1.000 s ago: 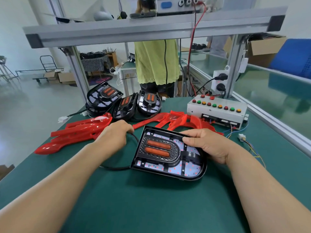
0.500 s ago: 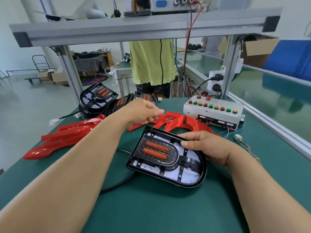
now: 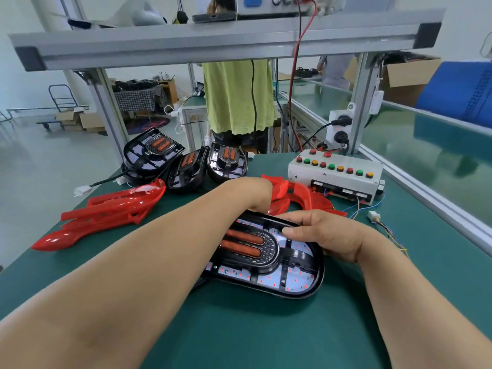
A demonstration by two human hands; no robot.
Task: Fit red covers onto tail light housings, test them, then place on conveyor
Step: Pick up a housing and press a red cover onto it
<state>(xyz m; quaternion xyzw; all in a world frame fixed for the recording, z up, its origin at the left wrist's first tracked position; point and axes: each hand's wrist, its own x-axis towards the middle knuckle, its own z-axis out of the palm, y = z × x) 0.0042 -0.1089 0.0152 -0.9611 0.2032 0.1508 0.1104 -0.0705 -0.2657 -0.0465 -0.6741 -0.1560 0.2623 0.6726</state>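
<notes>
The right hand (image 3: 327, 237) is clamped on the housing (image 3: 266, 265), with the thumb laid on its face and the fingers curled over the rim at its 2 o'clock. The left hand (image 3: 249, 191) is reached across to the covers (image 3: 306, 195) at the housing's 12 o'clock. Its fingers are hidden, so whether a cover is gripped cannot be told. One cover should be lifted singly from the heap, the housing pinned flat, and the outlines matched before pressing. The housing is seen lying face up: a black oval shell, two orange-red bars in a mesh surround, a white board dotted red. A second pile (image 3: 106, 211) of covers is seen at its 9 o'clock.
</notes>
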